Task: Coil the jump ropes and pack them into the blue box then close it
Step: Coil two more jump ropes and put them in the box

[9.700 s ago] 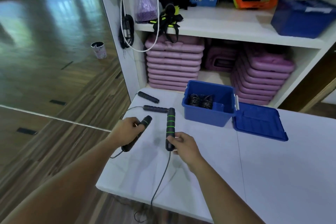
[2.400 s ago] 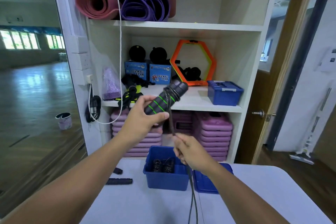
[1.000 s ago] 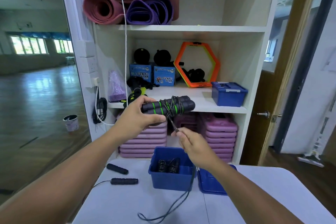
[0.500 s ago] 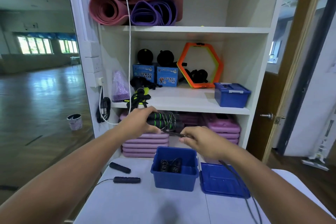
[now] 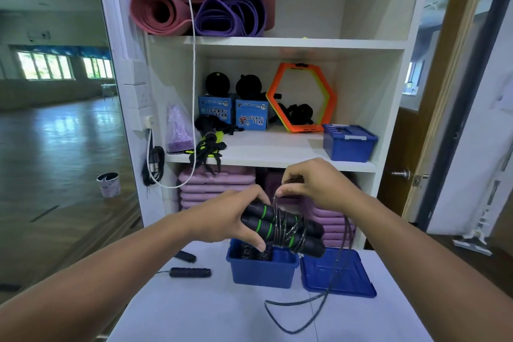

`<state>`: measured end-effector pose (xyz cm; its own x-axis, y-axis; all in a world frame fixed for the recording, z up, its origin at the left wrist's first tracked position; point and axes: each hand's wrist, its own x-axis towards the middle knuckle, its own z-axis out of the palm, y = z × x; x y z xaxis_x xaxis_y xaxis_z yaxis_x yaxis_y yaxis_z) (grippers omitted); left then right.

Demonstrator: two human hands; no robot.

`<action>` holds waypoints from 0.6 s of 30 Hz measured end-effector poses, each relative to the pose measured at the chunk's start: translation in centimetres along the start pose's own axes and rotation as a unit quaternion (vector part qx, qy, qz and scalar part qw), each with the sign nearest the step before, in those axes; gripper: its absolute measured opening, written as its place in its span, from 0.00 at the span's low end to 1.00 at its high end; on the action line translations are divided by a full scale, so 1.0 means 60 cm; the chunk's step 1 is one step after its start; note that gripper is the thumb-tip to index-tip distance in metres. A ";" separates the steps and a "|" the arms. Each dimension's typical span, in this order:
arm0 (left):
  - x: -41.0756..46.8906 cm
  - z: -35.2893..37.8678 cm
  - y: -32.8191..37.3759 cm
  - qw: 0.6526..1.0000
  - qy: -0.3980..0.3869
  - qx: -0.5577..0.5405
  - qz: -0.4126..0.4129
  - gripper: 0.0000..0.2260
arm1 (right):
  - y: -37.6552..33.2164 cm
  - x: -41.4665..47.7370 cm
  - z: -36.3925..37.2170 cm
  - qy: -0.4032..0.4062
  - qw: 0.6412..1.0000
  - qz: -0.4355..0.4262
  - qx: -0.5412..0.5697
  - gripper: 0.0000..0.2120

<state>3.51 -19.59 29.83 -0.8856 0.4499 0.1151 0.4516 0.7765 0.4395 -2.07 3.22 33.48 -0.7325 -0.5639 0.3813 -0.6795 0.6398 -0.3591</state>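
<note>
Winding step in hand. Your left hand (image 5: 236, 216) is closed around both green-banded handles (image 5: 280, 228), held side by side in the air just above the blue box (image 5: 261, 272). Several turns of cord (image 5: 288, 226) already cross the handles. Your right hand (image 5: 313, 186) pinches the cord just above the bundle; from it the slack drops to the right and ends in a loose loop (image 5: 294, 314) on the worktop (image 5: 194, 314).

Advice: keep each turn snug beside the one before it, feed slack steadily through the right fingers, and watch that the trailing loop does not catch the open lid (image 5: 336, 275).

Containers: the box stands open with dark coiled ropes (image 5: 255, 251) inside; how many, you cannot tell. Its lid lies flat to the right. To the box's left, two black handles (image 5: 190, 272) of another rope lie uncoiled.
</note>
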 end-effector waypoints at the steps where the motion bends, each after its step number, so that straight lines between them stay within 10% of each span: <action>1: -0.006 -0.001 0.005 1.000 0.002 -0.014 0.005 0.27 | 0.007 0.000 0.001 -0.003 0.999 0.005 0.032 0.11; 10: -0.034 -0.017 0.026 0.948 0.030 -0.316 0.036 0.23 | 0.022 -0.032 0.049 -0.002 0.928 0.038 0.372 0.09; 18: 0.005 -0.032 0.002 0.927 0.185 -0.327 0.008 0.21 | 0.017 -0.045 0.131 0.023 0.893 0.124 0.431 0.13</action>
<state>3.06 -20.22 31.64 -0.9106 0.1831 0.3704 0.4096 0.2823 0.8675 -1.11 1.30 25.41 -0.8761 -0.4262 0.2253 -0.2893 0.0910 -0.9529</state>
